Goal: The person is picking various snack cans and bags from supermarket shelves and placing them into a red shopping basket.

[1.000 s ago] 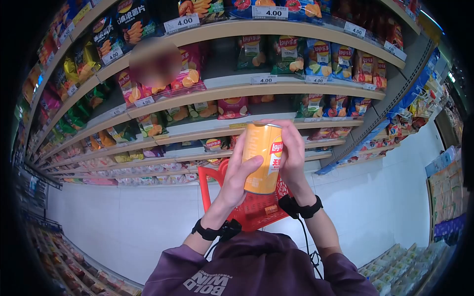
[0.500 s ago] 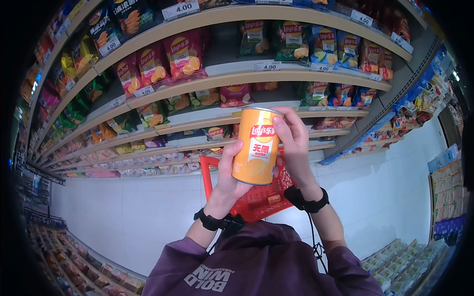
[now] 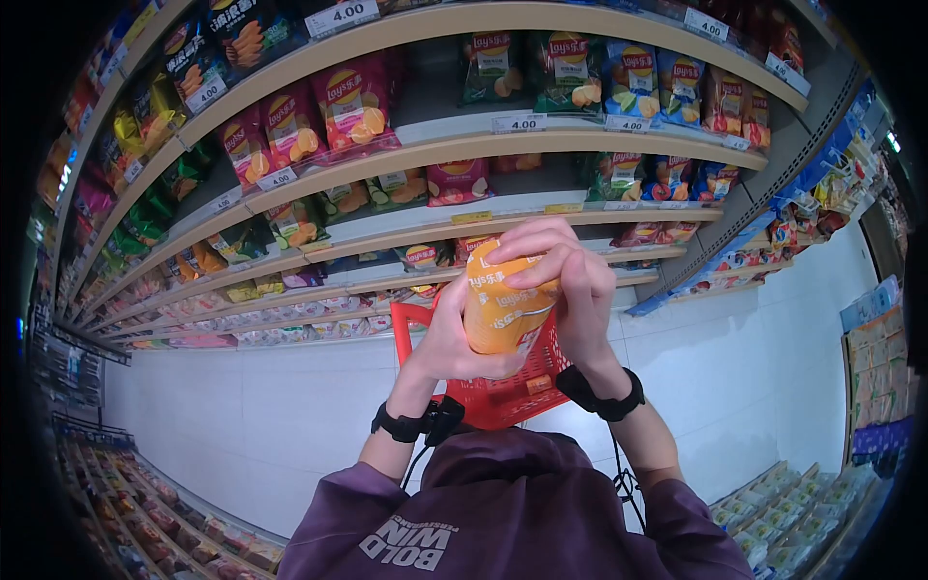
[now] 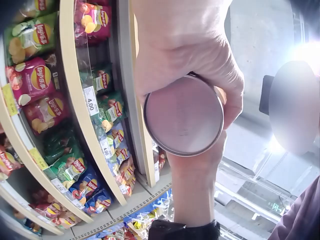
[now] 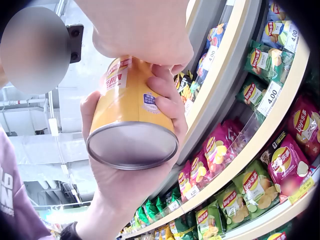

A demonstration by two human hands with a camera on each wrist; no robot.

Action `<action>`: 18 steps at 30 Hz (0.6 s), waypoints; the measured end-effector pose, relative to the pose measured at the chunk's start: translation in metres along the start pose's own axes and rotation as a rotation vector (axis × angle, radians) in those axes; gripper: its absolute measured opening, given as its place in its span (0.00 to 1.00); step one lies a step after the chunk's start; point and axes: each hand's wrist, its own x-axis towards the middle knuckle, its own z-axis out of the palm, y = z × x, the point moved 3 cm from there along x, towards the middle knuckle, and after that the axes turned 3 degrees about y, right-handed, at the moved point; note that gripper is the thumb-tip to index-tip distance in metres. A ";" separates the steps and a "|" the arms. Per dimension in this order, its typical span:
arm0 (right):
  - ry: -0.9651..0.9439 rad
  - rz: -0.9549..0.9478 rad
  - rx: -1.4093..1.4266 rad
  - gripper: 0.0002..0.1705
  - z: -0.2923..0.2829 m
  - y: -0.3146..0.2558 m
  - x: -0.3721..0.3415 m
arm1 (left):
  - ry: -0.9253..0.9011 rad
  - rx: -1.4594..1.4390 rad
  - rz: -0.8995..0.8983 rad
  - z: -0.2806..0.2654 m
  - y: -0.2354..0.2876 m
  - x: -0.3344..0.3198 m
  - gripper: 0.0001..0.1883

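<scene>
An orange Lay's chip can (image 3: 498, 324) is held up in front of the chest, tilted, with its printed side towards the head camera. My left hand (image 3: 447, 333) grips its lower part, the thumb side along the near edge. Bent fingers of my right hand (image 3: 580, 285) hold it around the upper right. The left wrist view looks straight at the can's flat metal end (image 4: 184, 116). From the right wrist, the can (image 5: 132, 100) appears with left-hand fingers (image 5: 167, 97) wrapped round its side.
Below the hands stands a red shopping basket (image 3: 402, 333) with a small orange pack (image 3: 538, 385) inside. Curved shelves (image 3: 425, 145) of chip bags rise ahead, price tags along their edges. More stocked racks (image 3: 788, 522) stand behind at both sides, around a pale tiled floor (image 3: 696, 387).
The can has been turned and tipped in the hands, so its front logo has swung away from view and repeated lettering shows. The right fingers have shifted across its upper part.
</scene>
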 end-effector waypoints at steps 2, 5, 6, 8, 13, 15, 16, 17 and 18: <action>-0.045 -0.035 -0.009 0.24 0.000 0.000 0.000 | -0.023 -0.154 -0.075 0.001 -0.001 -0.003 0.43; -0.044 0.009 0.005 0.18 0.004 0.006 -0.001 | -0.014 -0.504 -0.239 0.006 0.001 -0.012 0.42; -0.075 0.025 0.030 0.15 0.003 0.010 -0.003 | -0.004 -0.640 -0.301 0.007 0.001 -0.014 0.43; -0.137 0.055 0.079 0.14 -0.001 0.017 -0.006 | -0.143 -0.772 -0.261 0.008 -0.011 -0.013 0.42; -0.153 0.337 0.368 0.43 0.008 0.007 -0.012 | -0.051 -0.493 -0.274 -0.005 -0.015 -0.035 0.42; -0.233 0.416 0.378 0.49 0.009 0.001 -0.014 | 0.051 -0.356 -0.306 -0.016 -0.015 -0.050 0.41; -0.250 0.440 0.358 0.51 0.010 -0.003 -0.016 | 0.077 -0.327 -0.318 -0.021 -0.017 -0.055 0.41; -0.267 0.463 0.337 0.52 0.011 -0.004 -0.017 | 0.053 -0.377 -0.322 -0.024 -0.021 -0.057 0.41; -0.266 0.447 0.325 0.52 0.012 -0.004 -0.016 | 0.046 -0.430 -0.321 -0.024 -0.023 -0.057 0.41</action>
